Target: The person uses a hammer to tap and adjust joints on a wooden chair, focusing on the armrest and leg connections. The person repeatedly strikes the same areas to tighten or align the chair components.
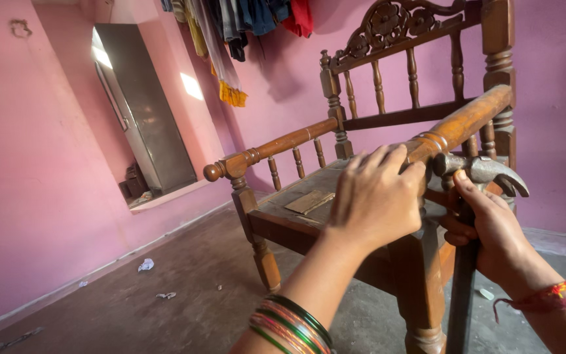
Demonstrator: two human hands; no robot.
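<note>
A dark brown carved wooden chair [309, 196] stands upright on the floor, its turned armrest [456, 124] running toward the tall back post. A claw hammer [483, 172] with a grey metal head lies against the armrest's front end, handle pointing down.

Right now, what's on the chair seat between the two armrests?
In the head view, a flat brownish piece, maybe wood or card, lies on the chair seat between the far armrest and the near armrest; the rest looks bare.

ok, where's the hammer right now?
In the head view, lower right: the right hand grips the claw hammer, its head against the wooden chair's near armrest, beside the left hand.
</note>
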